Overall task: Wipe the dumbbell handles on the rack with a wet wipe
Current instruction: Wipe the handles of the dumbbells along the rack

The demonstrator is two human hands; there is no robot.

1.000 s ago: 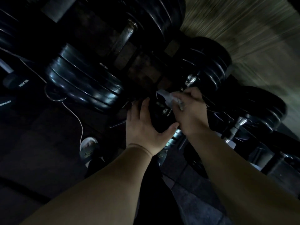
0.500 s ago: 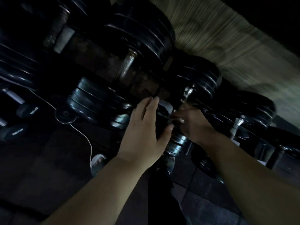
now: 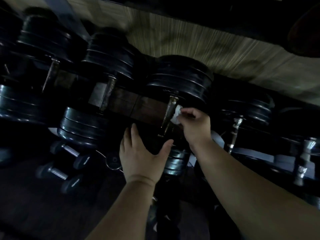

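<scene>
Black plate dumbbells lie in a row on a dark rack (image 3: 131, 104). My right hand (image 3: 195, 125) pinches a crumpled white wet wipe (image 3: 176, 115) against the right side of a brass-coloured dumbbell handle (image 3: 168, 115). That handle joins a big rear weight (image 3: 180, 80) to a front weight (image 3: 176, 161). My left hand (image 3: 140, 153) rests flat with spread fingers on the dark front weight just left of the handle. The scene is dim and blurred.
More dumbbell handles stand to the left (image 3: 108, 92) (image 3: 50, 75) and right (image 3: 235, 130) (image 3: 304, 160). Two small dumbbells (image 3: 69, 153) (image 3: 57, 175) lie on the dark floor at lower left. A pale wall (image 3: 199, 38) runs behind the rack.
The view swung left along the rack. My right hand rose with the wipe to the upper part of the handle. My left hand stayed on the front weight.
</scene>
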